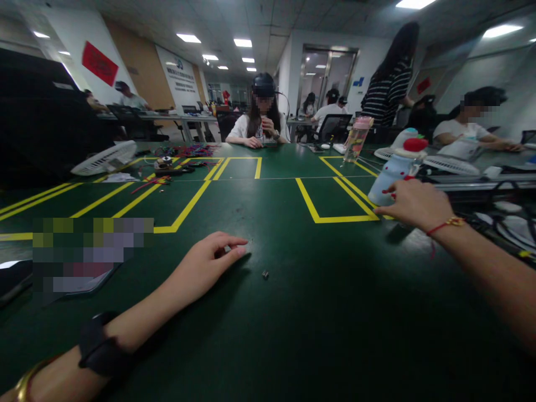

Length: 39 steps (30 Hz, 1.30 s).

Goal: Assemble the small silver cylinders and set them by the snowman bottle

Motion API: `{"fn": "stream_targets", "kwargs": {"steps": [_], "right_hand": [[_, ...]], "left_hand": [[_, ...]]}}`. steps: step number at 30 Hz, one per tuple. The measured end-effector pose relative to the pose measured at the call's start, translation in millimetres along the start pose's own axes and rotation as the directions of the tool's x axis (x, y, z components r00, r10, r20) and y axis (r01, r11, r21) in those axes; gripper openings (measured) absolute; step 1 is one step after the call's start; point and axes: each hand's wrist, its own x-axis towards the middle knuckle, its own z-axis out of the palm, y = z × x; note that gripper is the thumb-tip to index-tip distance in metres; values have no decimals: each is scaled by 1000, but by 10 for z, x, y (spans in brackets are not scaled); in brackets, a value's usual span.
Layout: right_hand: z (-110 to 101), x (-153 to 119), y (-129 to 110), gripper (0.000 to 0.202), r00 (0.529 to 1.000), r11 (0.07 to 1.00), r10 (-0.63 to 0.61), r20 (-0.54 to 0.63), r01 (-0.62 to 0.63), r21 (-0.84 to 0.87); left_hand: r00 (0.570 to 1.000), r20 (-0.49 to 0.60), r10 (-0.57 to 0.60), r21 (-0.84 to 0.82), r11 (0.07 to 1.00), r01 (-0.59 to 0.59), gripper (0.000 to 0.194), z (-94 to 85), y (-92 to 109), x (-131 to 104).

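Note:
My left hand [213,254] lies low over the dark green table [318,312], thumb and fingers reaching forward, tips a little apart and nothing seen between them. Just right of its fingertips are a few tiny metal pieces [265,274], too small to name. Out to the right, my right hand [412,204] is in front of a light blue bottle [391,173] with a red strawberry-like top. Its thumb and forefinger are spread apart near the bottle's lower part. Whether they touch the bottle cannot be made out. The other fingers are partly hidden.
Yellow tape lines [307,198] mark the table. At left are a white fan [106,158], tangled wires [196,149] and a blurred-out item [92,257]. A pink-lidded bottle [358,139] and cables [506,223] lie right. A person [262,120] sits opposite.

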Motion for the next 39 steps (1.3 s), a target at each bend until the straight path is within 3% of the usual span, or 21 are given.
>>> {"fn": "stream_targets", "kwargs": {"steps": [3,5,9,11,15,18,21,25,33,39], "right_hand": [[-90,-117,-471,52,989,990,-141,45,140,21],[-125,-186,-664,49,977,980,-200,71,199,32],[-99,-303,-771,41,979,981,-192,63,190,41],[-86,-394,-839,34,968,962,-250,37,243,127],[-158,-716,-1212,23,874,782,-485,24,421,460],[-244,-993,-1545,23,799,605,-598,66,396,690],[-278,-1176,-1754,25,764,520,-641,76,359,775],[-253,-1246,-1865,23,776,529,-630,37,394,752],[-152,-1183,-1839,16,760,518,-649,-36,475,712],[-169,-1138,-1842,20,691,443,-722,-31,496,747]], "left_hand": [[985,58,162,67,984,-166,34,117,72,-32],[968,86,236,92,965,-244,27,194,133,-49],[941,132,312,65,944,-322,20,278,240,-80],[934,143,329,45,940,-338,17,294,273,-100],[932,144,332,-18,943,-333,15,339,314,-140],[940,125,318,-79,947,-310,15,377,341,-147],[953,113,281,-66,959,-275,9,386,350,-145],[964,101,245,-21,970,-244,3,354,346,-159],[976,79,205,-7,979,-205,14,239,306,-168],[996,-72,59,-57,996,-63,26,62,14,-36]]}}
